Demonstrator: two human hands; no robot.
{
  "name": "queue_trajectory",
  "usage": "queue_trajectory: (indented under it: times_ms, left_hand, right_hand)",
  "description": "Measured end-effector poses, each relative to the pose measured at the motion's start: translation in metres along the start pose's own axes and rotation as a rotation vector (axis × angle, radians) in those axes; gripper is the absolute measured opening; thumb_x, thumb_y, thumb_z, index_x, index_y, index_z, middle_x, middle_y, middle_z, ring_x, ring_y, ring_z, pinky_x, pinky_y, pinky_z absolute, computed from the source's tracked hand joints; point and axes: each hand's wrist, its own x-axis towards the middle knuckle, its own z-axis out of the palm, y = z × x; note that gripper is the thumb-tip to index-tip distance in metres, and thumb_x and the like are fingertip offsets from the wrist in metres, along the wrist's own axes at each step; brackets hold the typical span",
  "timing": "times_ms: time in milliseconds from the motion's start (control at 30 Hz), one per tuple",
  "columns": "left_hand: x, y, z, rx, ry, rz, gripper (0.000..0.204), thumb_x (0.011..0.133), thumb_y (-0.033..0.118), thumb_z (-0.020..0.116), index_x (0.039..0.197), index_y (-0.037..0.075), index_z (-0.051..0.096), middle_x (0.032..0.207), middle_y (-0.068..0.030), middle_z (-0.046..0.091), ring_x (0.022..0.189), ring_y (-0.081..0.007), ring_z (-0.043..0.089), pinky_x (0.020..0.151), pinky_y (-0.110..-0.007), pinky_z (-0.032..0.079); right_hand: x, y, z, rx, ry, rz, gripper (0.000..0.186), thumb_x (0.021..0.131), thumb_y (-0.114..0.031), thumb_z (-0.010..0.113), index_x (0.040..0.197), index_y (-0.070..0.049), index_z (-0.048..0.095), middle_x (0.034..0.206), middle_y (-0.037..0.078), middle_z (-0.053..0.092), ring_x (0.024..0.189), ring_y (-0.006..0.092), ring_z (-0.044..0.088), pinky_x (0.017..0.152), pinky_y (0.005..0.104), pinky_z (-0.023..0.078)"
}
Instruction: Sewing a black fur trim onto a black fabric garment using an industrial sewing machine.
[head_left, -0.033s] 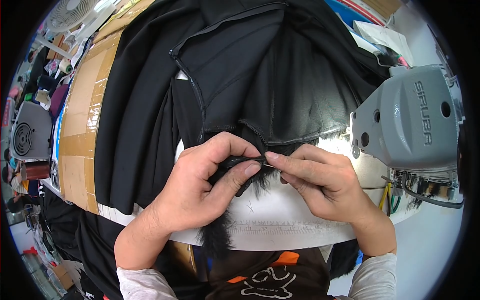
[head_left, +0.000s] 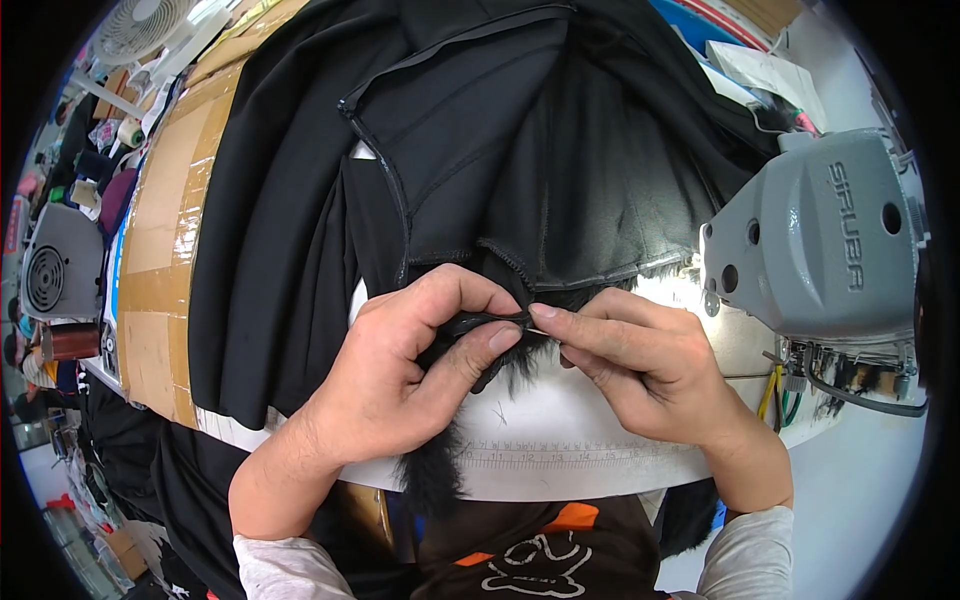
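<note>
- While your left hand pinches the folded edge of the black cloth between thumb and forefinger, your right hand meets it from the other side.
- Right hand: fingers closed on a thin, pale tool, its tip at the fold. Kind of tool: cannot tell; most of it is hidden by your fingers.
- Hands: near each other, fingertips almost meeting. Whether they touch: cannot tell. Judgement: the close pinch keeps the fold taut and steady for fine work.
- Location: the fold sits above the white table, towards your side, probably for a clear view and short reach.
- Bulk of the cloth: spread beyond your hands, partly over the cardboard at left. Likely reason: the table bears the weight, so little of it drags on your pinch.
- Black fur: hangs below your left hand, past the table's near edge, seemingly out of the fingertips' way.
- Grey sewing machine: at right, well apart from the fold, leaving room for your right wrist.
</note>
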Motion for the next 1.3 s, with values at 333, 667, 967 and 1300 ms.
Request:
queue_trajectory:
  times_ms: [333,667,967,1300]
  left_hand:
    - [0.002,-0.004,0.002,-0.002,0.004,0.044,0.015,0.096,0.001,0.070,0.110,-0.002,0.067,0.096,-0.0085,0.072,0.089,-0.0122,0.069,0.077,-0.027,0.055]
    - [0.001,-0.006,0.001,0.013,0.004,0.065,0.015,0.096,0.000,0.070,0.110,-0.002,0.067,0.096,-0.0082,0.071,0.088,-0.0126,0.069,0.077,-0.026,0.054]
    - [0.000,-0.002,0.001,-0.002,-0.012,0.032,0.014,0.096,-0.002,0.071,0.109,-0.002,0.067,0.099,-0.0034,0.066,0.092,-0.0086,0.061,0.084,-0.023,0.049]
    - [0.001,-0.002,0.002,0.015,-0.010,0.030,0.013,0.095,-0.002,0.071,0.108,-0.002,0.067,0.099,-0.0038,0.067,0.092,-0.0092,0.062,0.084,-0.023,0.050]
  right_hand:
    - [-0.001,0.005,0.006,0.111,0.078,0.035,0.040,0.088,0.009,0.070,0.127,-0.001,0.072,0.081,0.013,0.068,0.071,0.0206,0.067,0.064,0.0293,0.054]
    - [0.000,0.002,-0.003,0.101,-0.003,0.058,0.047,0.086,0.011,0.069,0.131,-0.002,0.071,0.087,0.013,0.070,0.076,0.0199,0.070,0.071,0.0290,0.056]
    - [-0.001,0.002,-0.003,0.045,-0.015,0.042,0.051,0.084,0.013,0.069,0.131,-0.005,0.072,0.087,0.013,0.069,0.075,0.0203,0.070,0.069,0.0300,0.057]
    - [-0.001,0.000,-0.001,0.016,0.008,0.040,0.049,0.085,0.012,0.070,0.130,-0.005,0.072,0.087,0.013,0.069,0.074,0.0215,0.070,0.067,0.0302,0.057]
